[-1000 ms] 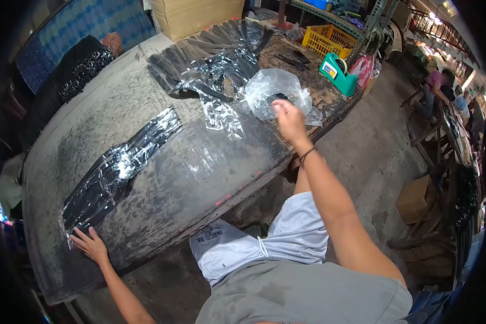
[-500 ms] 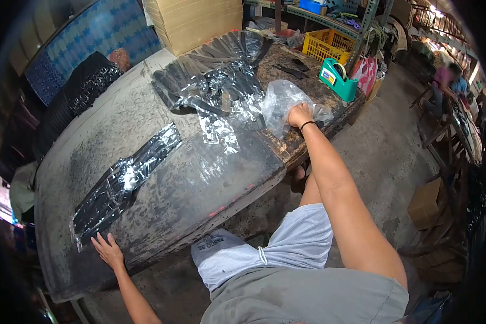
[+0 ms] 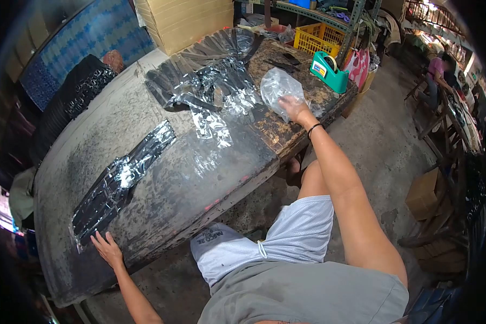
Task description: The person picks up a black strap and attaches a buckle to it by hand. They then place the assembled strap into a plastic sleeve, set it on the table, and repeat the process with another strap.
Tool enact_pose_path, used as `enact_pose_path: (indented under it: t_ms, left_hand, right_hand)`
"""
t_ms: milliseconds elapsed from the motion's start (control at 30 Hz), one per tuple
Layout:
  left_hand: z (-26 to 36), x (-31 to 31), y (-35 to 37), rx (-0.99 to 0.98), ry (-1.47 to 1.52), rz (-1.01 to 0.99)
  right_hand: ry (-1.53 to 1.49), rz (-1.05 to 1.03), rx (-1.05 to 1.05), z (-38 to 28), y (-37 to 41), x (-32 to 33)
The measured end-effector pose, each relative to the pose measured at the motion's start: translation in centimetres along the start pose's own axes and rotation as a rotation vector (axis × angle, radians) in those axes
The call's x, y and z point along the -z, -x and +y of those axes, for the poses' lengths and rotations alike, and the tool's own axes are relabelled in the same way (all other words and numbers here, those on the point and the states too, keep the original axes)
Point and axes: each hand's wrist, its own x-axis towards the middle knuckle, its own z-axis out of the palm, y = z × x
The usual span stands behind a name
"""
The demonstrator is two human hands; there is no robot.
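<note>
My left hand [image 3: 107, 249] lies with fingers spread on the worn dark table [image 3: 173, 200], beside the lower end of a black strip bundle in shiny clear wrap [image 3: 121, 178]. At the right part of the table, my right hand [image 3: 293, 108] is inside or against a clear plastic bag [image 3: 279, 86]; the film partly covers its fingers, so their grip is unclear. Left of the bag lies a pile of dark strips in clear wrap [image 3: 216, 81]. A green tape dispenser [image 3: 329, 73] stands beyond the bag, near the table's right edge.
A large cardboard box [image 3: 189, 24] stands at the back. Behind the dispenser are a yellow crate [image 3: 316, 40] and a metal shelf. Black wrapped bundles [image 3: 73, 97] lie at the far left. Another person [image 3: 437, 75] sits at the upper right; a carton [image 3: 426, 197] is on the floor.
My right hand has shifted slightly left and down, its fingers less closed, and the bag has changed shape. The view has tilted a little. My left hand stays in place.
</note>
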Motion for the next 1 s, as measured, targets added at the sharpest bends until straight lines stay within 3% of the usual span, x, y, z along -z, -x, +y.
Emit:
enact_pose_path:
  t_ms: [67,133,167,233,267,400,500,600,700,767,833,900,1000]
  left_hand:
    - [-0.1,0.0,0.1,-0.007,0.004,0.014]
    - [-0.1,0.1,0.2,-0.021,0.019,0.039]
    - [0.0,0.1,0.2,-0.015,0.015,0.04]
    - [0.1,0.3,0.2,-0.066,0.047,0.09]
    - [0.2,0.4,0.1,-0.117,0.045,0.147]
    - [2.8,1.1,0.5,-0.391,0.073,0.29]
    - [12.0,2.9,1.4,-0.526,0.359,0.226]
    - [21.2,2.8,0.7,-0.721,0.458,0.124]
    - [31.1,2.6,-1.1,-0.959,0.616,0.105]
    - [37.0,1.0,-2.4,-1.021,0.732,0.034]
    - [42.4,-0.6,-4.0,-1.133,0.665,0.042]
    - [46.9,-1.6,-5.4,-1.222,0.554,0.022]
    - [51.3,-4.2,-7.3,-1.24,0.343,-0.11]
  right_hand:
    - [-0.006,-0.08,-0.061,-0.9,1.0,0.3]
    - [-0.096,0.042,0.208,-0.2,1.7,-0.7]
    - [-0.098,0.039,0.213,-0.1,2.2,-1.1]
    - [0.08,0.357,0.346,-0.3,3.6,-2.2]
    - [0.23,0.386,0.302,-1.2,4.4,-1.7]
    - [0.355,0.412,0.264,-1.1,5.7,-3.0]
    - [0.414,0.451,0.356,0.5,5.4,-3.8]
    - [0.266,0.381,0.248,0.1,5.1,-3.5]
    - [0.082,0.462,0.192,-0.7,4.8,-3.9]
    - [0.127,0.472,0.008,-1.7,4.6,-3.8]
    - [0.175,0.389,-0.064,-2.2,5.1,-2.9]
    - [-0.041,0.475,-0.026,-0.6,5.4,-3.8]
    - [-0.209,0.399,-0.062,-1.4,6.4,-2.3]
